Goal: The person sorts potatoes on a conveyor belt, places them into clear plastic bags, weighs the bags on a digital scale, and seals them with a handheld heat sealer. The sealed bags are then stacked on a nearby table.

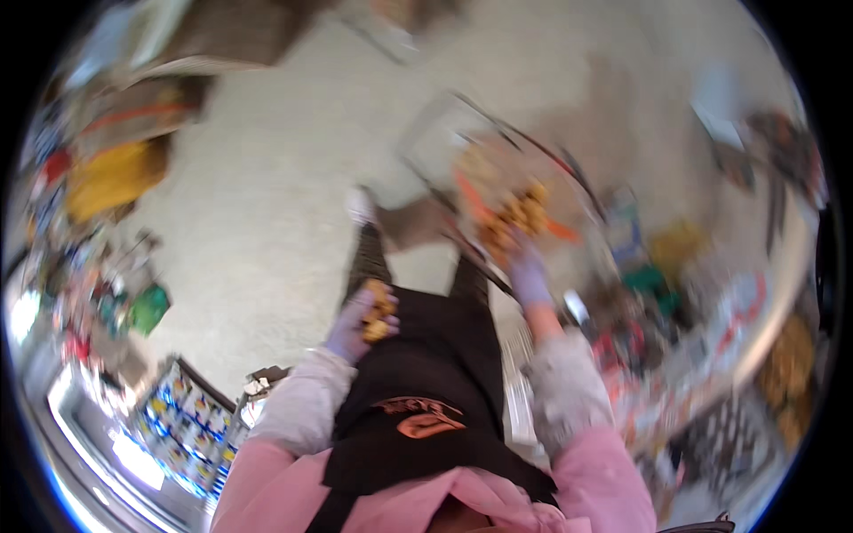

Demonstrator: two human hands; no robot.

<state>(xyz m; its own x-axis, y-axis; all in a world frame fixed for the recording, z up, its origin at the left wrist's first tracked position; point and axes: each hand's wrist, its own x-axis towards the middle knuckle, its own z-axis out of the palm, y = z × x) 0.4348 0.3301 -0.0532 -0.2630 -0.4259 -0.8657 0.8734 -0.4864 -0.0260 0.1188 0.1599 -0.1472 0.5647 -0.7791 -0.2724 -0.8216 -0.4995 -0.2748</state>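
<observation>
Both my hands wear pale purple gloves. My left hand, low in front of my black apron, is closed round a cluster of small golden-brown lumps; blur hides their exact kind. Out ahead to the right, my right hand grips a larger bunch of similar golden-brown pieces. That bunch is over a brown cardboard box with orange strips, set within a dark metal frame. Motion smears the fingertips of the right hand.
A long table curves along the right, heaped with clear plastic bags and green and yellow items. Cardboard boxes and a yellow bag stand at the far left. Blue-and-white packs sit in a rack at the lower left. A grey crate is lower right.
</observation>
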